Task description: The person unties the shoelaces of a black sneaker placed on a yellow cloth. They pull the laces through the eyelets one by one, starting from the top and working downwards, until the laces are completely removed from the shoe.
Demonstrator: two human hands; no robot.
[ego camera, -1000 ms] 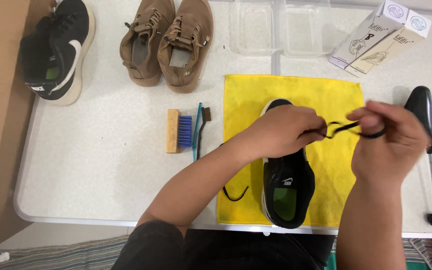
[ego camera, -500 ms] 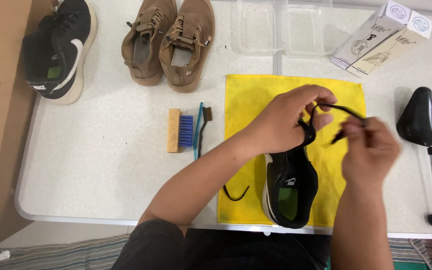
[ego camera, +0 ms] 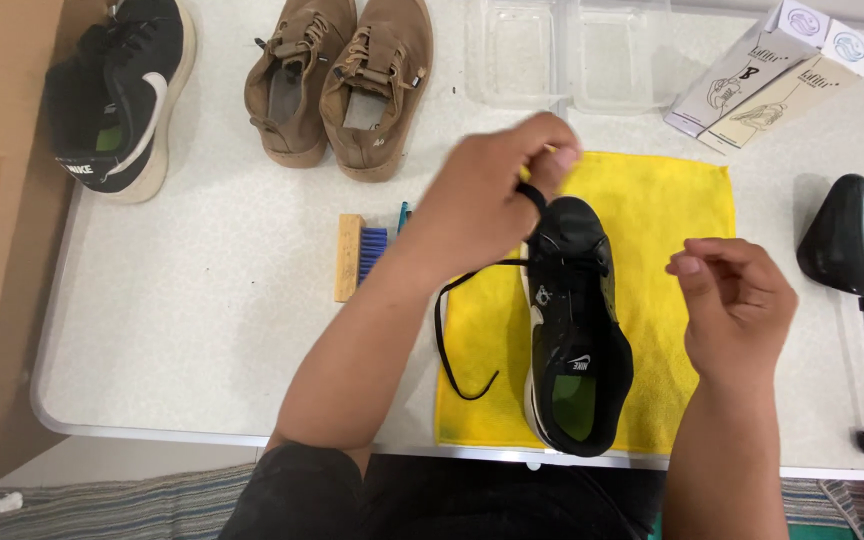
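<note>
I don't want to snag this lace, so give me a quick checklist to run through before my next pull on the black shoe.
1. Left hand grips the lace at the toe end of the black shoe: ok, fingers pinch it.
2. Right hand has hold of something: not ok, it hovers beside the shoe, fingers curled, holding nothing visible.
3. Shoe sits on the yellow cloth: ok.
4. Loose lace end free of snags: ok, it trails off the cloth's left edge, touching nothing else.
5. Brush away from the lace: ok, it lies apart, to the left.
6. Lace out of all eyelets: cannot tell.
</note>
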